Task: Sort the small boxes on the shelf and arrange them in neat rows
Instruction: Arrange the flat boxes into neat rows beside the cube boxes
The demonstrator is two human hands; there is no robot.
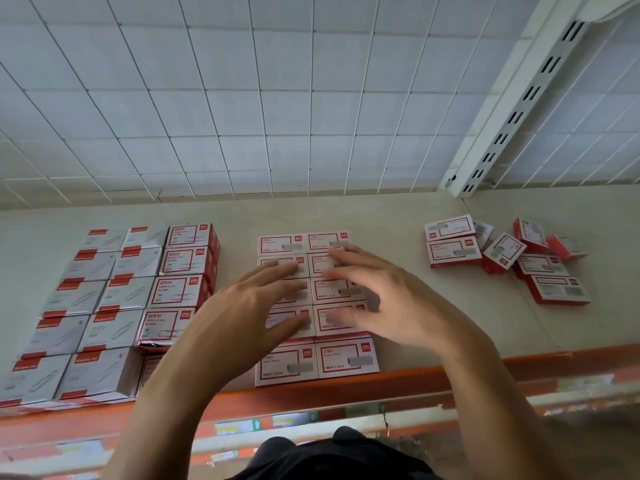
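Note:
Several small red-and-white staple boxes (317, 362) lie in two neat columns at the middle of the beige shelf (398, 216). My left hand (242, 306) hovers flat over the left column with fingers spread, holding nothing. My right hand (384, 299) is spread over the right column, fingertips on the box tops, and also holds nothing. Both hands hide parts of the middle boxes. A loose heap of the same boxes (509, 258) lies at the right of the shelf, some tilted and overlapping.
Silver paper-clip boxes (79, 306) fill two columns at the left, with a column of red-and-white paper-clip boxes (180, 271) beside them. A white wire grid (242, 98) backs the shelf. A slotted upright (512, 112) stands at the right. The orange front edge (450, 375) carries price labels.

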